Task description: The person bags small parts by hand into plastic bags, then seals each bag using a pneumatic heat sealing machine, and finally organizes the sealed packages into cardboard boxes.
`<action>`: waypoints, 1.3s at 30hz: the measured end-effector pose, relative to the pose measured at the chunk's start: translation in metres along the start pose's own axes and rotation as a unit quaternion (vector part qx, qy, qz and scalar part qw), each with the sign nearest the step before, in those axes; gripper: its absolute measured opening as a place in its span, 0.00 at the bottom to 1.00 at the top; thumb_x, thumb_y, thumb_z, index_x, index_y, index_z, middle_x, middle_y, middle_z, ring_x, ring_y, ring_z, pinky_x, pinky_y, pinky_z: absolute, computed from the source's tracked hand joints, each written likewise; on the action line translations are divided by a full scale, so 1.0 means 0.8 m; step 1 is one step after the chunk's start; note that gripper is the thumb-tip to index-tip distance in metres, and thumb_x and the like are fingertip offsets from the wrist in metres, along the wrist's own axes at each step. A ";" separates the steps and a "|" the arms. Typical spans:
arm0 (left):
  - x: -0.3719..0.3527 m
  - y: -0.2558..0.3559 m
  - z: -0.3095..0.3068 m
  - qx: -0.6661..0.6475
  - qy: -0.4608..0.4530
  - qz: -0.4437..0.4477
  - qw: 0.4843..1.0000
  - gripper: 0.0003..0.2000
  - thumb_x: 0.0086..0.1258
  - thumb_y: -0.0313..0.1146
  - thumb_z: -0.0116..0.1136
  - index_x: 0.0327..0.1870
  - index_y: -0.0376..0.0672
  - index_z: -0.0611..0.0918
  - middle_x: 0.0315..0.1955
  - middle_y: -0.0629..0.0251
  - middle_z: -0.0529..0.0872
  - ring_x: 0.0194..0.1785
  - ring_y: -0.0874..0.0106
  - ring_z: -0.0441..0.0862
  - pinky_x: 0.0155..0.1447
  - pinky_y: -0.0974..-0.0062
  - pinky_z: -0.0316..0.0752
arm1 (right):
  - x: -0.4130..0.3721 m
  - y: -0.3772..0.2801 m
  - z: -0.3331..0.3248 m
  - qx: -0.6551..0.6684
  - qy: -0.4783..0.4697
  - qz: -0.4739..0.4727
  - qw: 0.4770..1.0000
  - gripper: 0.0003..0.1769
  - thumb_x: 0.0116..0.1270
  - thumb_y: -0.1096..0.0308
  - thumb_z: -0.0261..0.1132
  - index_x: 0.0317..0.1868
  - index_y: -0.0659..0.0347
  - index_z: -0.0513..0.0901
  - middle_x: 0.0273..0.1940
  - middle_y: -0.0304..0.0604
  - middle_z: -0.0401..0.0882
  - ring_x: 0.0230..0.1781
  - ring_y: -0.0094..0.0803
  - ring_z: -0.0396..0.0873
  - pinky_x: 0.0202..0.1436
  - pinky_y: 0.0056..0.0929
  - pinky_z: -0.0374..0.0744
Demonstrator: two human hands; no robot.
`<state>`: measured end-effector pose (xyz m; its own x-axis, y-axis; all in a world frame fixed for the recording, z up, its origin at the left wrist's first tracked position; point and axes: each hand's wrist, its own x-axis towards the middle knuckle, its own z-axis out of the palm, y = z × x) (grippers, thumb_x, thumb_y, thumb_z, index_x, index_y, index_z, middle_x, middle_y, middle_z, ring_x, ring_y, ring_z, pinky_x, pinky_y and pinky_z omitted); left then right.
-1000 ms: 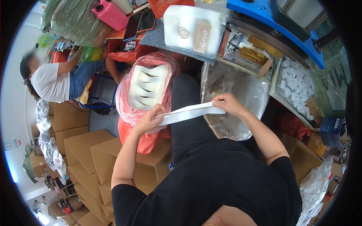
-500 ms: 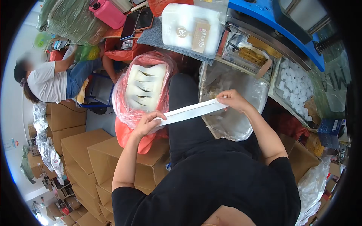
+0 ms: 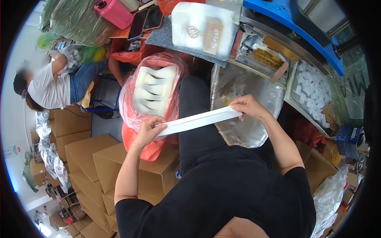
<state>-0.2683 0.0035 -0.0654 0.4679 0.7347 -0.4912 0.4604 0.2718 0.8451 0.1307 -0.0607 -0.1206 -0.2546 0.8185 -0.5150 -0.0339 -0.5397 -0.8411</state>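
White strip [image 3: 198, 123] is between left hand [image 3: 150, 130] and right hand [image 3: 248, 107], above the dark trousers [image 3: 193, 99]. Long axis runs hand to hand, right end farther from the torso. Both grips narrow, fingers and thumb pinching one end each; neither hand nearer. Red bag [image 3: 127, 105] is nearer the left, lined bin [image 3: 272, 97] the right. Count: one strip held, two hands, one bag, one bin, two phones [image 3: 137, 25]. Bagged white pieces [image 3: 154, 89]: can't count.

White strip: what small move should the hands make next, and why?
Perhaps hold one end with the left hand and run the right hand inward along the white strip. The hands grip its opposite ends, and a lengthwise line, possibly a fold, shows along it.
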 end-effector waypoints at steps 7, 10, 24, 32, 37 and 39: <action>0.005 -0.013 0.020 -0.189 0.045 -0.010 0.981 0.07 0.68 0.23 0.56 0.44 0.34 0.81 0.34 0.62 0.84 0.33 0.78 0.80 0.36 0.81 0.76 | 0.010 0.025 0.001 0.025 0.036 -0.065 0.997 0.11 0.66 0.73 0.62 0.48 0.63 0.84 0.32 0.42 0.83 0.21 0.21 0.77 0.22 0.18 0.77; 0.006 -0.029 0.018 -0.237 0.039 0.009 0.971 0.07 0.69 0.24 0.54 0.44 0.34 0.81 0.34 0.60 0.84 0.32 0.76 0.80 0.34 0.80 0.77 | 0.004 0.023 -0.001 0.045 0.019 -0.076 0.996 0.11 0.66 0.73 0.62 0.48 0.64 0.84 0.32 0.42 0.83 0.22 0.21 0.77 0.22 0.19 0.78; -0.019 0.084 0.040 0.485 0.100 0.142 0.857 0.21 0.58 0.31 0.62 0.55 0.46 0.79 0.60 0.58 0.74 0.62 0.61 0.70 0.66 0.56 0.62 | -0.020 -0.012 0.038 -0.024 0.065 -0.061 0.996 0.10 0.68 0.72 0.59 0.46 0.66 0.82 0.30 0.40 0.82 0.22 0.20 0.77 0.23 0.19 0.76; 0.052 0.080 0.125 0.361 -0.023 0.140 0.922 0.12 0.59 0.37 0.63 0.41 0.42 0.84 0.36 0.59 0.83 0.46 0.60 0.80 0.52 0.63 0.71 | -0.039 -0.019 0.050 -0.033 0.088 -0.075 0.993 0.10 0.68 0.72 0.58 0.45 0.66 0.83 0.29 0.39 0.83 0.22 0.19 0.77 0.23 0.19 0.76; 0.055 0.069 0.135 0.262 0.011 0.156 0.952 0.07 0.60 0.30 0.61 0.34 0.36 0.83 0.30 0.56 0.82 0.35 0.59 0.81 0.40 0.66 0.73 | -0.042 -0.011 0.041 -0.232 0.068 -0.127 0.962 0.12 0.64 0.69 0.61 0.45 0.65 0.82 0.30 0.40 0.82 0.33 0.30 0.81 0.36 0.31 0.78; 0.056 0.072 0.137 0.261 0.013 0.143 0.954 0.07 0.60 0.30 0.61 0.33 0.35 0.83 0.30 0.56 0.82 0.34 0.59 0.81 0.40 0.66 0.73 | -0.039 -0.032 0.056 -0.347 0.137 -0.273 0.887 0.12 0.63 0.67 0.61 0.44 0.64 0.83 0.31 0.43 0.82 0.35 0.36 0.81 0.39 0.35 0.77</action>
<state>-0.1382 -0.0163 -0.0618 0.6151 0.7497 -0.2443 0.6332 -0.2850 0.7196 0.0959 -0.0817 -0.0755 -0.1360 0.9889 0.0598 0.5477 0.1253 -0.8272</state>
